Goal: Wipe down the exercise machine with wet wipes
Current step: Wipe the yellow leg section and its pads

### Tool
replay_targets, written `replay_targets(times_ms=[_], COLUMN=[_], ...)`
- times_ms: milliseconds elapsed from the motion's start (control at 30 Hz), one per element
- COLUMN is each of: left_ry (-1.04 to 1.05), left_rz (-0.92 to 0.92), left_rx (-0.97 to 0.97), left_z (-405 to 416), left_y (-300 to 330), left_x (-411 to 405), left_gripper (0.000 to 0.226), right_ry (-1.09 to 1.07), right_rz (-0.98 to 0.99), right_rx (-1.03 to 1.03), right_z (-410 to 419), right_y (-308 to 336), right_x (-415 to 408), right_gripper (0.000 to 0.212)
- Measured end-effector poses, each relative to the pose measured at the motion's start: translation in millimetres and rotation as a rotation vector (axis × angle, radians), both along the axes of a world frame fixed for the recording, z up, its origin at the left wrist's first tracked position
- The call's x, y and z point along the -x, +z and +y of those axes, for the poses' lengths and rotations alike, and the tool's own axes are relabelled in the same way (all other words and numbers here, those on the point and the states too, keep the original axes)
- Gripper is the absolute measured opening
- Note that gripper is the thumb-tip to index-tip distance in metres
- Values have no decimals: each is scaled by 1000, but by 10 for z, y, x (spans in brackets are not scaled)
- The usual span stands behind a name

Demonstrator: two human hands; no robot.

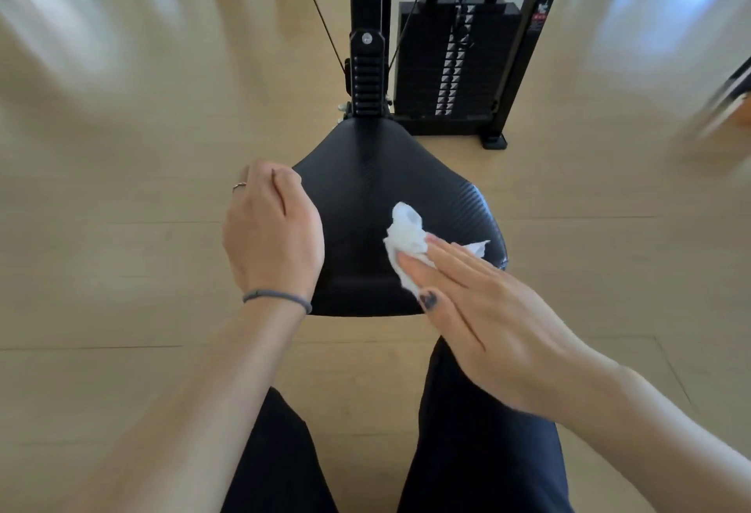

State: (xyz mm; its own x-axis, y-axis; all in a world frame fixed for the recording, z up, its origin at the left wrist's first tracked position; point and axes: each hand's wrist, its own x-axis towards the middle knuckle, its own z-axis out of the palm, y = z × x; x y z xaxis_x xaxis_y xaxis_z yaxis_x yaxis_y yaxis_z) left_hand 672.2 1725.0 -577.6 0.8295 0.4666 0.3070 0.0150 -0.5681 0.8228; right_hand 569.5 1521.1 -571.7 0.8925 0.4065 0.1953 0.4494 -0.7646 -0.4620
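We press a crumpled wet wipe (407,237) flat against the black padded seat (365,203) of the exercise machine.

The seat is a smooth, slightly glossy vinyl pad, narrow at the far end and flaring wide toward us, with fine ribbed texture showing along its right edge. Our right hand (479,309) lies palm-down over the wipe, fingers (443,264) straight and close together, pinning the bunched white tissue to the right half of the pad rather than curling round it. Our left hand (272,228) hovers at the seat's left edge, fingers loosely curled and holding nothing; a thin ring and a grey wristband (276,298) show on it. Beyond the seat stand a black upright post (367,73) and a stack of dark weight plates (455,61) on a pale wood floor (122,268).
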Motion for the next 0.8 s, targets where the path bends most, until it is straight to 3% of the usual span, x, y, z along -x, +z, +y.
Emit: replay_targets(times_ms=[100,267,400,633,800], left_ry=[-15,-27,1,38,68], left_rz=[-7,-19,-32,-85,-147], left_rx=[12,4,-11,-27,-34], left_z=[-14,-21,-10,-54,-37], left_y=[21,23,0,-1,-24], left_x=[18,21,16,20,15], left_gripper=[41,41,39,33,32], right_ry=[-277,-371,-374,-272,-172], right_rz=[88,282,352,210,206], right_rx=[-80,8,134,17,185], right_z=[-285,-232,-123,-316,213], right_y=[32,133,168,100,147], right_x=[-127,-871,-1396,-758,-1527], right_gripper=[46,44,50,38,41])
